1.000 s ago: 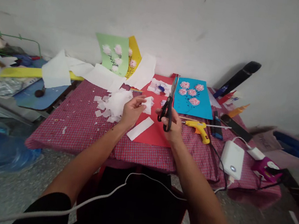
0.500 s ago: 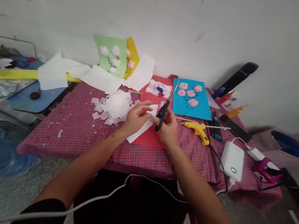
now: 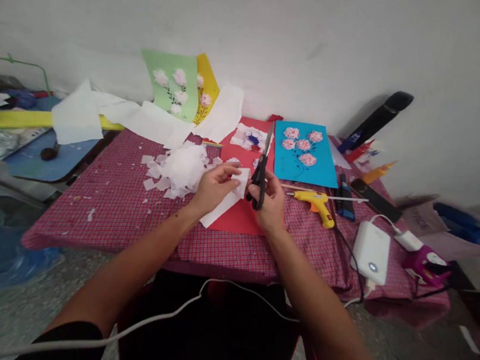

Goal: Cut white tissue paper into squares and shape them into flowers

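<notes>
My left hand (image 3: 215, 188) pinches a small folded piece of white paper (image 3: 240, 180) over the red sheet (image 3: 242, 222). Black-handled scissors (image 3: 259, 177) are in my right hand (image 3: 271, 204), their blades pointing up and away from me. The handles lie close beside the paper's right edge; whether my right fingers also touch the paper is hard to tell. A white strip (image 3: 219, 213) lies on the red sheet below my left fingers. Left of that hand is a pile of small white paper squares (image 3: 183, 168).
A blue card with pink flowers (image 3: 304, 153) lies behind my right hand. To the right are a yellow glue gun (image 3: 315, 202), a white power bank (image 3: 371, 254) and paint tubes (image 3: 379, 172). Green card (image 3: 175, 86) leans on the wall; white sheets (image 3: 158, 123) lie before it.
The scissors have swung from leaning right to nearly upright, still in my right hand. My left hand keeps its pinch on the paper. The whole view has shifted slightly.
</notes>
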`<action>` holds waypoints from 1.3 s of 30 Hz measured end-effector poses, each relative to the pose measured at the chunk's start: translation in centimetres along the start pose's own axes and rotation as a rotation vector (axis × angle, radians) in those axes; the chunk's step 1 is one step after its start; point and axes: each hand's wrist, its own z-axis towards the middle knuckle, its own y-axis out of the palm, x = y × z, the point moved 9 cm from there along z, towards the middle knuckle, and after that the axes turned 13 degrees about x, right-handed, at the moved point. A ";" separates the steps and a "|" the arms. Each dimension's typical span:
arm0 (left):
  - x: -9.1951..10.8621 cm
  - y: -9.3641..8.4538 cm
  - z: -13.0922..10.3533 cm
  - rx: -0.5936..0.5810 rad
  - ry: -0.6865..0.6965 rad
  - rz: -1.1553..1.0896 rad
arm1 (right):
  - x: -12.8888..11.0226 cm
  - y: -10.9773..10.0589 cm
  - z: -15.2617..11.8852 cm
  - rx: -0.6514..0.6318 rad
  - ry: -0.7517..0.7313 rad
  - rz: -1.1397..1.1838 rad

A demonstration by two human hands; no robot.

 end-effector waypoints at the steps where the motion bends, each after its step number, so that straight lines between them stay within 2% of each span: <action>1: -0.1 -0.4 0.3 0.026 -0.012 -0.022 | -0.3 0.0 0.0 -0.019 -0.002 0.028; 4: -0.5 -1.6 0.9 0.120 -0.042 -0.070 | -0.8 0.3 -0.3 -0.087 0.014 0.068; 12: -0.4 -2.3 1.2 0.145 -0.026 -0.018 | -1.5 0.4 -0.6 -0.128 0.013 0.024; 16: 0.1 -1.8 0.9 0.098 0.021 0.020 | -1.8 0.3 -0.7 -0.134 0.003 0.067; 19: 0.6 -0.9 0.2 0.018 0.063 0.107 | -1.4 0.5 -0.8 -0.141 0.028 0.057; 25: 1.8 0.4 -0.7 -0.087 0.210 0.237 | -1.0 1.0 -0.8 -0.121 0.014 0.023; 32: 0.6 0.4 -0.7 -0.096 0.109 0.186 | -1.7 0.9 -0.7 -0.096 0.010 0.068; 39: 0.9 -1.0 0.0 0.030 0.117 0.258 | -1.5 0.6 -0.8 -0.141 0.039 0.090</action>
